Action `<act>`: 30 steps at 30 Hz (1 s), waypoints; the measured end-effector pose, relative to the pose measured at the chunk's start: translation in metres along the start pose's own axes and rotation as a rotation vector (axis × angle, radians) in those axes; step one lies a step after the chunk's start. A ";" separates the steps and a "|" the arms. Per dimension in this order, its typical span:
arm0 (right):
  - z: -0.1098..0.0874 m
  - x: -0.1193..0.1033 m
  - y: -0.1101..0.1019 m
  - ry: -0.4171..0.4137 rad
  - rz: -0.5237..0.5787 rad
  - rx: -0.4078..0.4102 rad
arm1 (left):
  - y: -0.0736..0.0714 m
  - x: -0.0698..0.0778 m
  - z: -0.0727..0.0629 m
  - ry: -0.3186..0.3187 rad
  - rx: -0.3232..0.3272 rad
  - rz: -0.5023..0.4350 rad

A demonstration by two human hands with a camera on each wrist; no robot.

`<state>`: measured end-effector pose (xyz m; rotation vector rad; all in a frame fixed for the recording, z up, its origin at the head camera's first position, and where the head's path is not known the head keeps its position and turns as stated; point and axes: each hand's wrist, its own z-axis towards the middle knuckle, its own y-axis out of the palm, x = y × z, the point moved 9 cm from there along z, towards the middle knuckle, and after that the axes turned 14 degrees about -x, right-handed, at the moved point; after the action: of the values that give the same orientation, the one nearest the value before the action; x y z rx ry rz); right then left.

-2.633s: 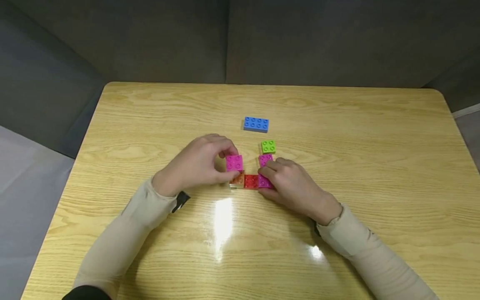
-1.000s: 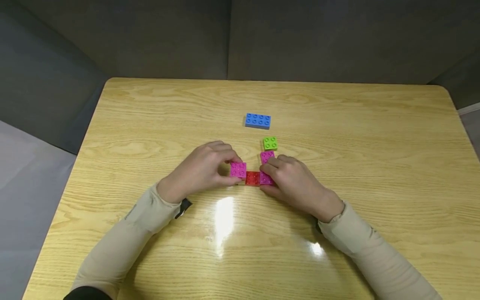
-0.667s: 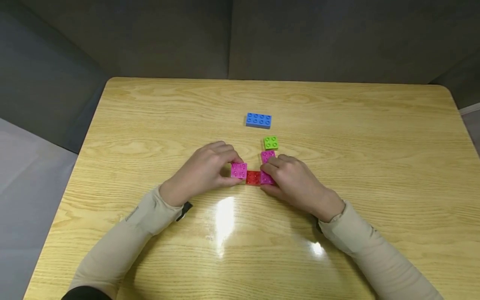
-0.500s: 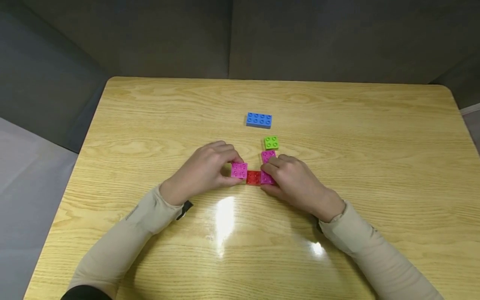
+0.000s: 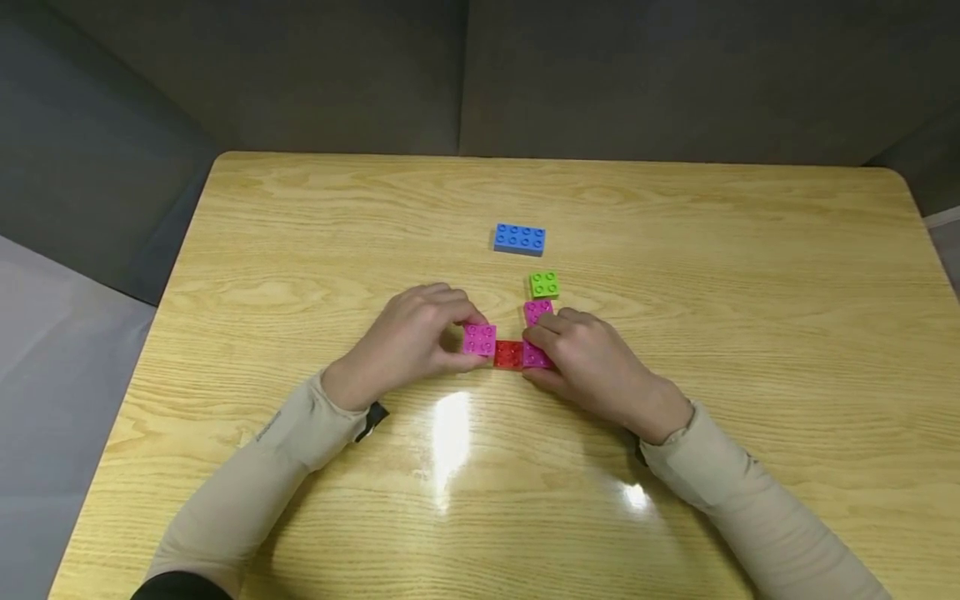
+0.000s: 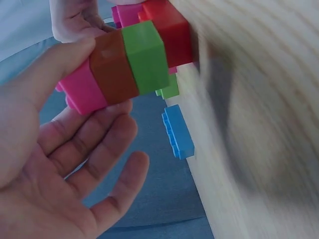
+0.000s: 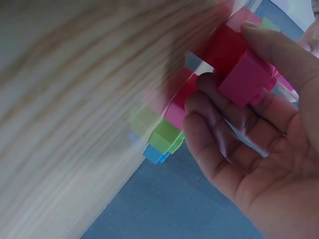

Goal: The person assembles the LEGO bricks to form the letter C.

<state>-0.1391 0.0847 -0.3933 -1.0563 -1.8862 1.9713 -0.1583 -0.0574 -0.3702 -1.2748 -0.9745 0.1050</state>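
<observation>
My left hand (image 5: 416, 337) pinches a small pink brick (image 5: 479, 340) between thumb and fingers. In the left wrist view this pink brick tops a stack, with a brown brick (image 6: 113, 64) in the middle and a green brick (image 6: 145, 57) at the bottom. Close beside the stack is a red brick (image 5: 508, 355). My right hand (image 5: 596, 367) grips a magenta brick (image 7: 245, 79) at the right of the red one, partly covering it. More pink (image 5: 538, 312) shows just beyond the right fingers.
A lime green brick (image 5: 544, 285) lies behind the pink one at the right hand. Farther back a long blue brick (image 5: 520, 239) rests on the wooden table (image 5: 300, 225). Dark grey panels (image 5: 337, 83) rise past the table's far edge.
The left hand has brought the pink brick nearer and down over the orange-brown brick, which the head view no longer shows. The right hand keeps its grip. Little differs in the last half second.
</observation>
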 end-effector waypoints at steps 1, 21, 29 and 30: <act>0.000 0.000 0.000 0.000 0.000 0.001 | 0.000 0.000 0.000 0.002 0.005 -0.001; 0.001 0.001 0.002 0.000 -0.002 0.000 | 0.003 0.000 -0.002 0.006 0.019 0.020; 0.001 0.000 0.001 -0.012 -0.002 0.005 | 0.004 -0.001 -0.001 -0.004 0.005 0.017; 0.001 0.000 0.001 -0.014 -0.002 0.003 | 0.005 -0.002 -0.001 -0.008 0.001 0.018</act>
<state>-0.1395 0.0839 -0.3942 -1.0420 -1.8905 1.9842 -0.1569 -0.0571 -0.3750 -1.2831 -0.9704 0.1244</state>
